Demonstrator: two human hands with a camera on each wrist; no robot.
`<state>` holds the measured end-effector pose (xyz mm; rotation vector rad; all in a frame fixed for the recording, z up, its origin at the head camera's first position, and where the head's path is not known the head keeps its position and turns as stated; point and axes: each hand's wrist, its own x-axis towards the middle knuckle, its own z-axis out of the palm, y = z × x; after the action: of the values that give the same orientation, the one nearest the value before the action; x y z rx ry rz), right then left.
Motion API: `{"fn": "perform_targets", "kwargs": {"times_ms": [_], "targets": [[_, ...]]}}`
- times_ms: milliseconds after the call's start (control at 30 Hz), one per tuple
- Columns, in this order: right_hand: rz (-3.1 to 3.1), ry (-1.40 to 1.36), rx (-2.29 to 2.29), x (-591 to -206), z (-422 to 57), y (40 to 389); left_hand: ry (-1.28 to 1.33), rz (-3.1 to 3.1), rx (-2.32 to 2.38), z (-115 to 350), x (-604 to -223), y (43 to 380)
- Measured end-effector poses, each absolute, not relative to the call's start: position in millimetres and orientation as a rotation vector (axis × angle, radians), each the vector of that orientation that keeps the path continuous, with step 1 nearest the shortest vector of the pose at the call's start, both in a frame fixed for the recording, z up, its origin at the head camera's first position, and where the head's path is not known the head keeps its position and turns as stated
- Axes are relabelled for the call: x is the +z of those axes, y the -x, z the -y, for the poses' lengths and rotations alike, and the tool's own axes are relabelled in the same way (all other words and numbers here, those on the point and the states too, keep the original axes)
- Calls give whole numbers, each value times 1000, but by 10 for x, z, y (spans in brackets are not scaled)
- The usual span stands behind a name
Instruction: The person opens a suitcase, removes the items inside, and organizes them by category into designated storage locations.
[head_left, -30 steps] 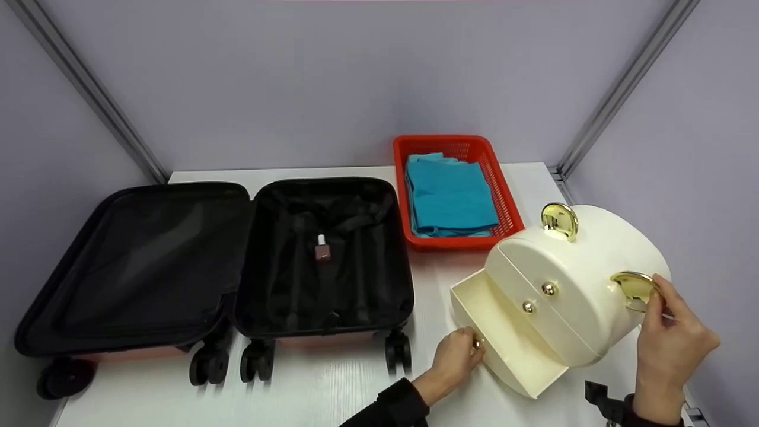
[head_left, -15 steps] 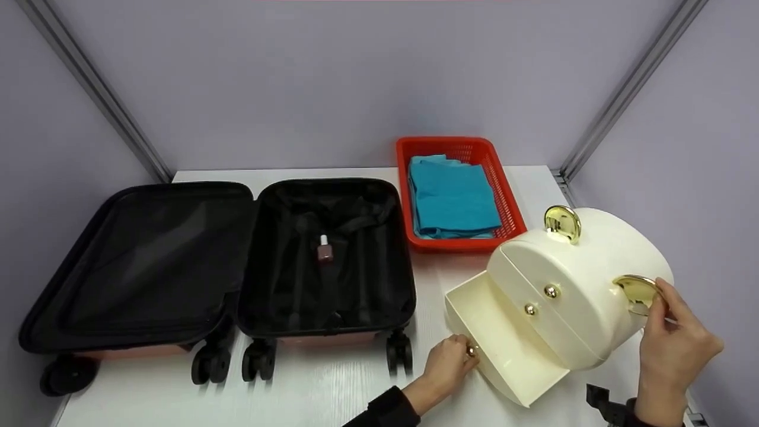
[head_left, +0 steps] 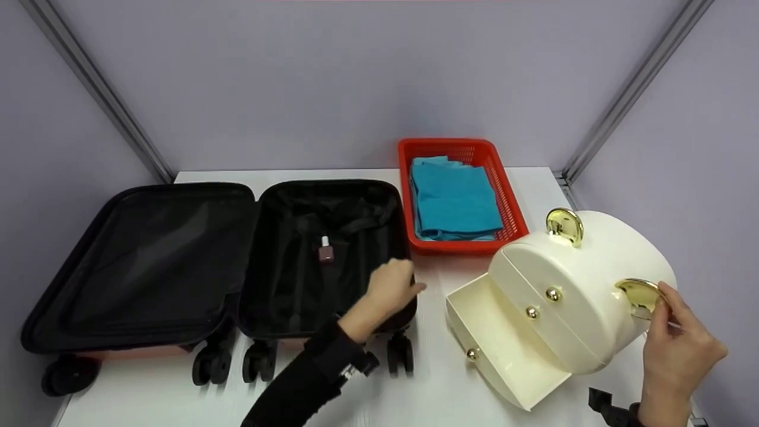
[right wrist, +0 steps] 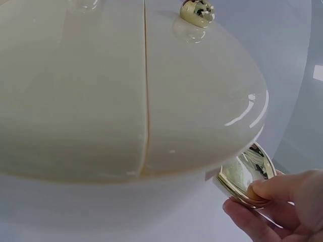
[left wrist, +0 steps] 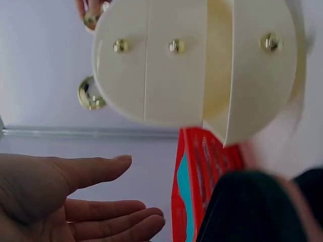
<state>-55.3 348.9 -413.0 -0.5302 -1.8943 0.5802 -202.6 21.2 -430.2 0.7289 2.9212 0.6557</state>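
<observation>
A cream rounded storage box (head_left: 593, 279) with gold ears and gold knobs stands at the right, its bottom drawer (head_left: 513, 356) pulled out. Pinched between thumb and fingers of my right hand (head_left: 679, 347) is the box's near gold ear (head_left: 641, 296); the right wrist view shows the grip on that ear (right wrist: 247, 176). Above the near right edge of the open suitcase (head_left: 332, 308) hovers my left hand (head_left: 388, 287), holding nothing. Its fingers look straight and relaxed in the left wrist view, with the thumb (left wrist: 96, 171) apart. Inside the suitcase lies a nail polish bottle (head_left: 326, 250) with a white cap.
A red basket (head_left: 516, 204) with folded blue cloths (head_left: 455, 198) stands behind the box, near the back wall. The other suitcase half (head_left: 142, 267) lies open at the left. Wheels (head_left: 400, 353) stick out along the suitcase's near side. Walls border the table.
My left hand drew the bottom drawer slightly farther out, let go of its knob, and moved up and left over the suitcase. The right hand keeps its hold on the gold ear.
</observation>
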Motion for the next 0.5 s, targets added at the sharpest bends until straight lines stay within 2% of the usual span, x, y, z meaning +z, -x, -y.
{"fn": "perform_targets", "kwargs": {"times_ms": [233,500], "targets": [[1917,471,535,-4131,-3488,539,-407,-3040,570,95,-4299,2724],[1917,479,531,-4120,-3489,527,-246,-3020,525,320,-4573,3188]]}}
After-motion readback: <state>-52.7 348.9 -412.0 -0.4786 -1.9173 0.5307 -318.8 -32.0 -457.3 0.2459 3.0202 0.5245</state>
